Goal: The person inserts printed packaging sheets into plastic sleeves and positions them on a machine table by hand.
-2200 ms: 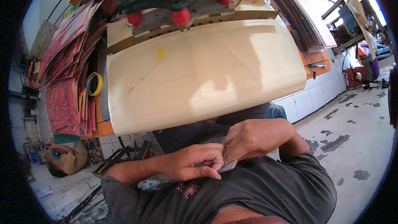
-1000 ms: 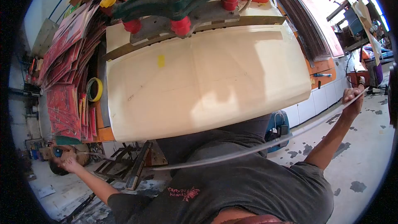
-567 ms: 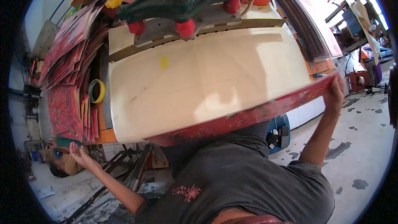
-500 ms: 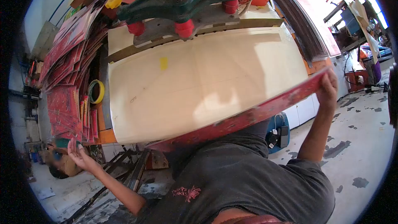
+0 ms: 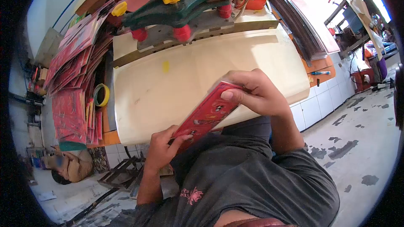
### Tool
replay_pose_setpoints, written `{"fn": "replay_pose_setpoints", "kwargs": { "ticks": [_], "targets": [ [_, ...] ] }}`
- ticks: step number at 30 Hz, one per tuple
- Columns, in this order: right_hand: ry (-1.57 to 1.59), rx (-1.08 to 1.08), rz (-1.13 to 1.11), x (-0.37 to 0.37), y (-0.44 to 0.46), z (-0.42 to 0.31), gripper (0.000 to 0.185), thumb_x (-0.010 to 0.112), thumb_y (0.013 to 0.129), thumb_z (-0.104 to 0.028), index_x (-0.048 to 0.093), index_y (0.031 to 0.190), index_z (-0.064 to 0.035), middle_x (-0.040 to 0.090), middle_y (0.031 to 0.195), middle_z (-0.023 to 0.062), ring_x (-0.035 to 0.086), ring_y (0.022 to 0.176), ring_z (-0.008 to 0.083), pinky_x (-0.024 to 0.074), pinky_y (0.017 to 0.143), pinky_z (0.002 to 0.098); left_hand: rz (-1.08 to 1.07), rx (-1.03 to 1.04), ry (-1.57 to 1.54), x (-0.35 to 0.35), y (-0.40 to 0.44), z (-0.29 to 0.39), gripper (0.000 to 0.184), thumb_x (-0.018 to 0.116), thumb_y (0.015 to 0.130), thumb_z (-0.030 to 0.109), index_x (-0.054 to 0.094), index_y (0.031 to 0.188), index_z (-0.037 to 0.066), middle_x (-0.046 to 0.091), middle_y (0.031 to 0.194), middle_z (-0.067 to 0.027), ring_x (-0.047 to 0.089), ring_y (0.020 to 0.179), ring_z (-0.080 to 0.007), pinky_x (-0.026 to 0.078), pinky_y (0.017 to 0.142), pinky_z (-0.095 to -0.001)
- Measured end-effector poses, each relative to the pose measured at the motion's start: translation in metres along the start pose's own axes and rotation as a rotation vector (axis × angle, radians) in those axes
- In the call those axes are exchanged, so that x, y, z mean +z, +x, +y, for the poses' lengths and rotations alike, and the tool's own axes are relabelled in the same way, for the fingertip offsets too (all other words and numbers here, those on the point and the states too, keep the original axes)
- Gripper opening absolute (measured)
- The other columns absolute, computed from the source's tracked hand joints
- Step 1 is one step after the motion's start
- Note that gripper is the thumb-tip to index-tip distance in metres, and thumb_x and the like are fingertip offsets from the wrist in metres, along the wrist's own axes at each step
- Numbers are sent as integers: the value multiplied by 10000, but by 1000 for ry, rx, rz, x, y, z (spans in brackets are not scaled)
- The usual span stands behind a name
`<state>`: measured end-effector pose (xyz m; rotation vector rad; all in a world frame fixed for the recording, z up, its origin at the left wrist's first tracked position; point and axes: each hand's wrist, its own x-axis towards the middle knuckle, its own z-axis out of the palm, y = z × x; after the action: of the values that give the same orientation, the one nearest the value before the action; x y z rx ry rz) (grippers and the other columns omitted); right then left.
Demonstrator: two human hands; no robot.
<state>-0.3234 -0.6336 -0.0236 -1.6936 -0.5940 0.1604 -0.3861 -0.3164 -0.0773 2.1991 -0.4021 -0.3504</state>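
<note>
A long red printed sheet (image 5: pixel 210 115), perhaps several layers thick, slants across in front of my body. My right hand (image 5: pixel 263 94) grips its upper end, with the thumb on the printed face. Lower down, my left hand (image 5: pixel 162 149) is closed on the other end, thumb on top. The lower edge of the sheet is hidden against my dark shirt. Behind it lies a wide cream work surface (image 5: pixel 189 71) with a small yellow mark. At its back stands a machine with a dark green bar (image 5: pixel 189 10), yellow knobs and red feet.
Piles of red printed sheets (image 5: pixel 67 109) stand on the left, beside a yellow tape roll (image 5: pixel 101 95). Long dark strips (image 5: pixel 294 21) lie at right, near a pen (image 5: pixel 320 73). Another person (image 5: pixel 78 166) is low at the far left.
My right hand has brought the red sheet from the right edge inward to the middle. My left hand, open near the piles before, has come over and taken hold of it.
</note>
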Motion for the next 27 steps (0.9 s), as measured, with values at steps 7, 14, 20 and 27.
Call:
{"fn": "replay_pose_setpoints", "kwargs": {
  "ticks": [7,14,20,27],
  "targets": [
    [105,-210,574,38,-43,40,387,611,992,-222,592,1293,21,696,1175,146,655,1072,241,496,949,362,415,-144,-148,-40,-22,-16,231,742,939,142,705,1104,-16,764,991,-81,689,882,-134,541,825,-329],
    [761,-331,-1129,143,-55,16,1014,349,979,-755,146,1628,-3,128,1698,211,82,1578,377,126,1248,521,674,30,-312,-76,-39,-35,259,720,966,138,670,1165,-20,712,1094,-55,624,1006,-136,469,958,-314],
    [732,-216,-1281,177,-60,55,817,235,1077,-612,118,1635,-27,113,1702,206,112,1574,363,123,1255,482,826,109,-361,-104,-77,-63,290,679,992,118,638,1244,-18,676,1200,-80,609,1082,-169,462,1005,-343],
    [559,66,-1358,185,-48,43,794,267,1097,-556,120,1617,25,273,1640,257,265,1530,358,210,1236,414,1164,111,-530,-134,-107,-71,423,643,1027,177,548,1402,4,616,1363,-96,590,1207,-181,452,1065,-379]
  ]
}}
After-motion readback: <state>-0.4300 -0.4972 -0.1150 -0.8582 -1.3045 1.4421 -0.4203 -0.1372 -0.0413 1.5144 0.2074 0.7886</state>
